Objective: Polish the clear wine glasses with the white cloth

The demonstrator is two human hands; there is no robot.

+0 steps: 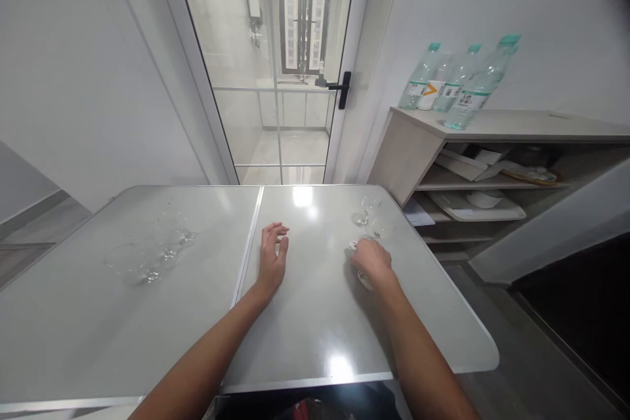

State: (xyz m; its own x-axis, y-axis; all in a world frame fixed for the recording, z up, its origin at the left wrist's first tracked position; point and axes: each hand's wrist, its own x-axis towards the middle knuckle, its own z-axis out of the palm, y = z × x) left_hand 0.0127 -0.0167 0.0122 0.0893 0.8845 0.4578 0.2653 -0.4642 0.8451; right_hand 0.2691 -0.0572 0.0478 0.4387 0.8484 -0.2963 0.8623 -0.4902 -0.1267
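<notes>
My left hand (272, 256) rests on the grey table (315, 315) near its centre seam, fingers loosely curled and apart, holding nothing. My right hand (373, 261) lies further right, fingers closed over a clear glass (363, 279) that sits on the table under my palm. Just beyond it stands another clear stemmed glass (367, 210). A group of several clear glasses (157, 249) stands on the left half of the table, away from both hands.
A glass door (275, 65) with a black handle stands behind the table. A low open shelf unit (492, 164) at the right carries several plastic water bottles (457, 82) on top and papers and trays inside.
</notes>
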